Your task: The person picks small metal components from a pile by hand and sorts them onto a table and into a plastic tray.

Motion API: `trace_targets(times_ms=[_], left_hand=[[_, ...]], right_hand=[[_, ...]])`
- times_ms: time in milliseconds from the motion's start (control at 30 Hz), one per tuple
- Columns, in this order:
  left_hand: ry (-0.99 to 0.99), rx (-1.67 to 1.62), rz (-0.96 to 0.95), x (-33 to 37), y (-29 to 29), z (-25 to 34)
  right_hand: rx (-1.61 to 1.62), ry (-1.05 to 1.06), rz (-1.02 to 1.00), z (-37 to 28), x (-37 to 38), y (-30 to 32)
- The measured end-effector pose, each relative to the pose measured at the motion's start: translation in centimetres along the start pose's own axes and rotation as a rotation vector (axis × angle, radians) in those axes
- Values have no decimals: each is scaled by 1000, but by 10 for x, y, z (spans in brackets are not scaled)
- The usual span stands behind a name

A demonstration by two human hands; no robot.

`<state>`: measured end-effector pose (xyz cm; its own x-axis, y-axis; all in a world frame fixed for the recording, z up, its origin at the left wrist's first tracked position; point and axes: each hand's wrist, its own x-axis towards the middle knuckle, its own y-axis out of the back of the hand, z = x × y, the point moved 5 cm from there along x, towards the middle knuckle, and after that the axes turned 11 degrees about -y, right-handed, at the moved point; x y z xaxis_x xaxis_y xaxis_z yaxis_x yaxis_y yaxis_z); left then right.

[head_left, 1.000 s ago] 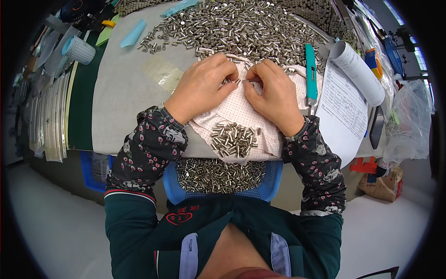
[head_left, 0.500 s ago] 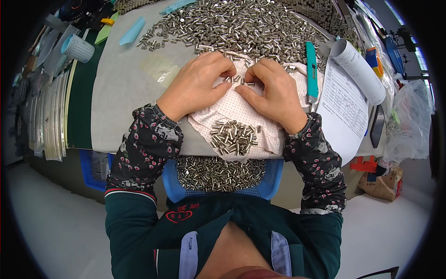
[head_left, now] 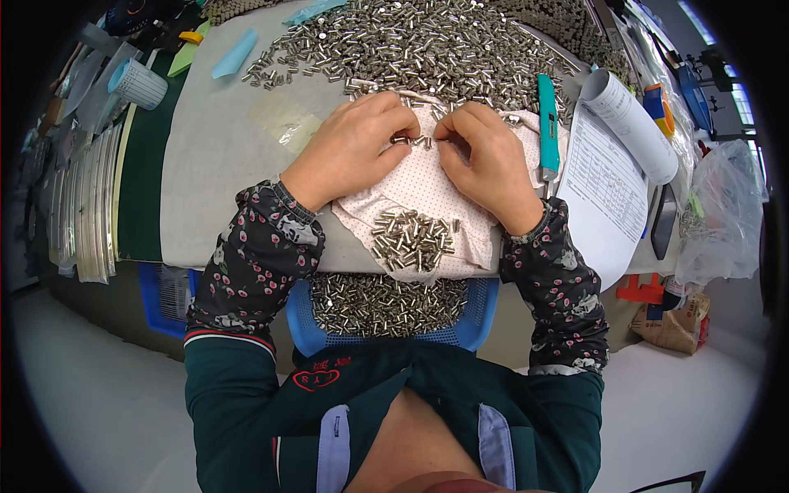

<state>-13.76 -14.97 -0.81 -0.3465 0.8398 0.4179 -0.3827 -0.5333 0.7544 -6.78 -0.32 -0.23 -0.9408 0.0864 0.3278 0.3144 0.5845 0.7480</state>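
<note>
My left hand (head_left: 349, 148) and my right hand (head_left: 485, 156) rest side by side on a pink dotted cloth (head_left: 419, 193), fingertips meeting over a few small silver metal cylinders (head_left: 415, 141) that they pinch. A small heap of the same cylinders (head_left: 411, 240) lies on the cloth near the table's front edge. Beyond my fingers spreads a large pile of cylinders (head_left: 427, 41) over the grey table mat (head_left: 214, 181). Below the edge, a blue basket (head_left: 472, 320) on my lap holds many more cylinders.
A teal utility knife (head_left: 547, 123) lies right of my right hand, beside printed sheets and a paper roll (head_left: 629, 123). A clear plastic bag (head_left: 719, 214) sits far right. A tape roll (head_left: 136, 82) and stacked trays (head_left: 78, 205) stand at the left.
Both hands have slid slightly away from me along the cloth, toward the big pile, still working cylinders between the fingertips.
</note>
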Motion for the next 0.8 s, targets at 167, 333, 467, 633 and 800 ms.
trace_targets(times_ms=[167, 333, 467, 633, 800], left_hand=[[-39, -36, 13, 2, 0, -1], [-26, -41, 45, -2, 7, -4], [35, -61, 6, -3, 5, -7], [90, -131, -1, 0, 5, -4], [97, -93, 10, 1, 4, -3]], right_hand=[[40, -12, -11, 2, 0, -3], [24, -4, -62, -8, 0, -2], [-55, 94, -15, -11, 0, -4], [-3, 109, -48, -5, 1, -4], [122, -42, -104, -5, 2, 0]])
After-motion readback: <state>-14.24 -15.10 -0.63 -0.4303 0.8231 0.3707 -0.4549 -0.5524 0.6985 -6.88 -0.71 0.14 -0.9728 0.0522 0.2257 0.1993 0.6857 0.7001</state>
